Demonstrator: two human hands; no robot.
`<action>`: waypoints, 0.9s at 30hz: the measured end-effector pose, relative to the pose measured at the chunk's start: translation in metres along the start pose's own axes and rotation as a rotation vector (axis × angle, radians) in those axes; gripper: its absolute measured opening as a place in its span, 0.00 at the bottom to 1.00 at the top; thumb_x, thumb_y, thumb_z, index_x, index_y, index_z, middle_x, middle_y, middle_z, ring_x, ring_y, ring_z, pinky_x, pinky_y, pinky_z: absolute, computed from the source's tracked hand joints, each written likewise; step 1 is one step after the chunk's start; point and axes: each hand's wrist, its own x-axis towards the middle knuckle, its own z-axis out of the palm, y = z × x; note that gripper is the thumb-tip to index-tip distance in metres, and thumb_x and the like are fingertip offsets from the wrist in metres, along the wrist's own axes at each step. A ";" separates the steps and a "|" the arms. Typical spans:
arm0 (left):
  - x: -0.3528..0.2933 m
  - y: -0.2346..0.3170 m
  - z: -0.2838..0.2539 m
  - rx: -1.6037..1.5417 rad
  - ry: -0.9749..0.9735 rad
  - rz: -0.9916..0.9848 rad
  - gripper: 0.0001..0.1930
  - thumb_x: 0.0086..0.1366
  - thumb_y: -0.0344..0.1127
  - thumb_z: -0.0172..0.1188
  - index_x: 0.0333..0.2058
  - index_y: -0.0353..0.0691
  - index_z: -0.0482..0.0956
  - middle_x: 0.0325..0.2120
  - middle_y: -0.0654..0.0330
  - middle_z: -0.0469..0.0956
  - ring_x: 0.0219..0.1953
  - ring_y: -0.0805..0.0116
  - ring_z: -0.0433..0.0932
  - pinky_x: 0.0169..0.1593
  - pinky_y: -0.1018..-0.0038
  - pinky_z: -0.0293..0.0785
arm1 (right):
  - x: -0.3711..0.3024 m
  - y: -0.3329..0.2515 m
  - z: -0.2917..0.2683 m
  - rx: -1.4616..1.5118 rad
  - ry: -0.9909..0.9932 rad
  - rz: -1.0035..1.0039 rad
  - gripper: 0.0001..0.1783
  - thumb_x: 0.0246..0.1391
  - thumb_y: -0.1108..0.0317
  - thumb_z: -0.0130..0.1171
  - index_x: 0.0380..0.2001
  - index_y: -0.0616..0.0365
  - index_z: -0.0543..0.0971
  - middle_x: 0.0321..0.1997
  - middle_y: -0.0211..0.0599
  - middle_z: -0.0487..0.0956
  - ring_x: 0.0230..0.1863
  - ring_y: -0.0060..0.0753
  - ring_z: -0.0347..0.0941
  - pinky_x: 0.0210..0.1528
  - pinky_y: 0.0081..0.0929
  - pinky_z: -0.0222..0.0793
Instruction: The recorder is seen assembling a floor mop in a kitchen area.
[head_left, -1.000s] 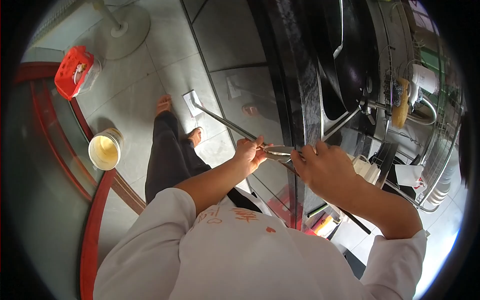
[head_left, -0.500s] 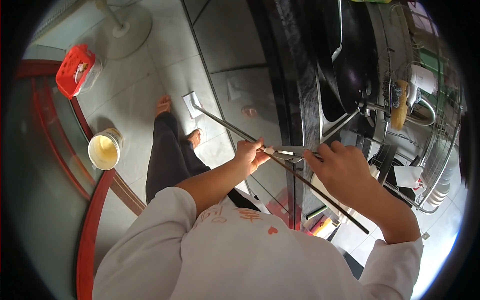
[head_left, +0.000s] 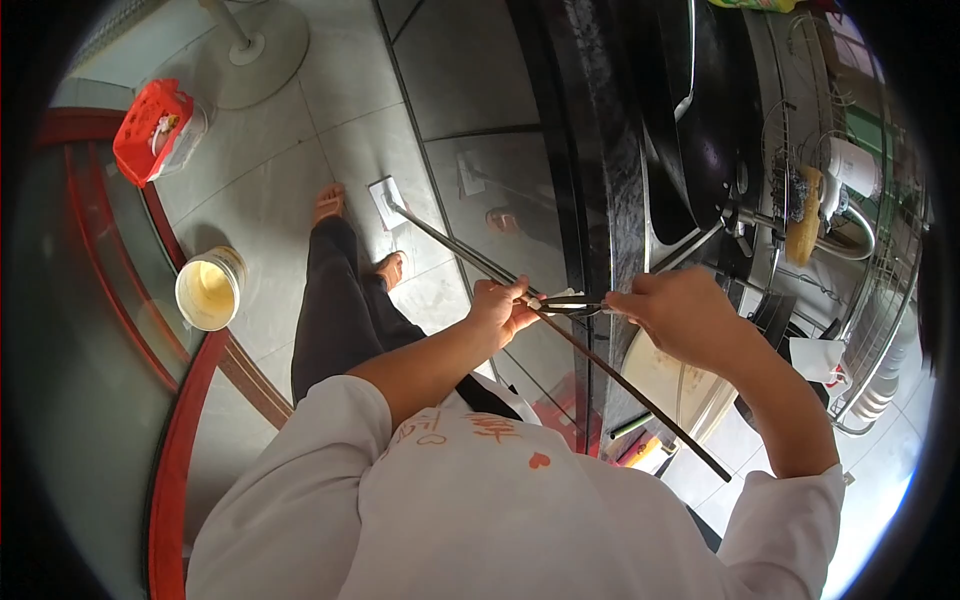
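Observation:
My left hand (head_left: 496,314) is closed around the pole of a flat mop (head_left: 640,395), roughly midway along it. The pole slants from the white mop head (head_left: 384,203) on the floor to a free end at the lower right. A small white piece (head_left: 537,300), too small to name, sits on the pole at my left fingertips. My right hand (head_left: 685,318) grips what looks like a pair of scissors (head_left: 572,305). Its tips point left and meet the pole by the white piece. The handles are mostly hidden in my fingers.
A counter with a black sink (head_left: 705,130) runs along the right, beside a wire dish rack (head_left: 875,330). On the left floor stand a bucket of yellowish stuff (head_left: 210,290) and a red basket (head_left: 150,130). A red-framed glass door (head_left: 180,460) is at far left.
The scissors have turned in my right hand, showing darker, spread parts, and that hand has tilted up slightly. My left hand keeps its place on the pole. The view has shifted a little.

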 end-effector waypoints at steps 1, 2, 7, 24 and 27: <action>0.001 0.001 0.001 0.007 0.000 0.013 0.12 0.62 0.27 0.54 0.33 0.27 0.59 0.31 0.47 0.70 0.33 0.55 0.79 0.40 0.55 0.81 | -0.001 0.001 0.002 -0.001 0.000 0.003 0.13 0.44 0.70 0.57 0.37 0.50 0.78 0.26 0.32 0.75 0.26 0.33 0.76 0.26 0.30 0.71; 0.001 0.000 -0.001 0.008 -0.002 0.012 0.12 0.62 0.27 0.54 0.33 0.27 0.59 0.31 0.47 0.70 0.33 0.55 0.79 0.40 0.55 0.81 | -0.002 0.000 0.003 0.018 0.000 0.019 0.13 0.45 0.70 0.57 0.37 0.50 0.78 0.25 0.32 0.75 0.26 0.33 0.76 0.27 0.30 0.71; -0.004 -0.003 0.001 0.102 0.051 -0.008 0.10 0.65 0.31 0.52 0.30 0.29 0.65 0.29 0.50 0.72 0.34 0.58 0.79 0.43 0.59 0.80 | -0.005 -0.004 0.018 0.101 0.033 0.048 0.14 0.45 0.71 0.56 0.39 0.49 0.77 0.24 0.32 0.75 0.25 0.35 0.76 0.27 0.32 0.71; 0.003 0.004 0.007 0.165 -0.006 0.003 0.12 0.67 0.36 0.50 0.30 0.31 0.67 0.30 0.51 0.74 0.35 0.61 0.79 0.45 0.62 0.79 | -0.027 -0.001 -0.004 0.054 0.067 0.148 0.16 0.46 0.71 0.55 0.41 0.49 0.78 0.25 0.34 0.75 0.27 0.37 0.76 0.28 0.32 0.71; 0.005 0.001 0.007 0.126 -0.026 -0.003 0.11 0.65 0.35 0.52 0.31 0.31 0.67 0.31 0.51 0.74 0.35 0.61 0.79 0.44 0.62 0.80 | -0.023 0.001 -0.004 0.038 0.040 0.113 0.16 0.44 0.73 0.56 0.41 0.49 0.78 0.25 0.33 0.75 0.27 0.35 0.76 0.28 0.31 0.71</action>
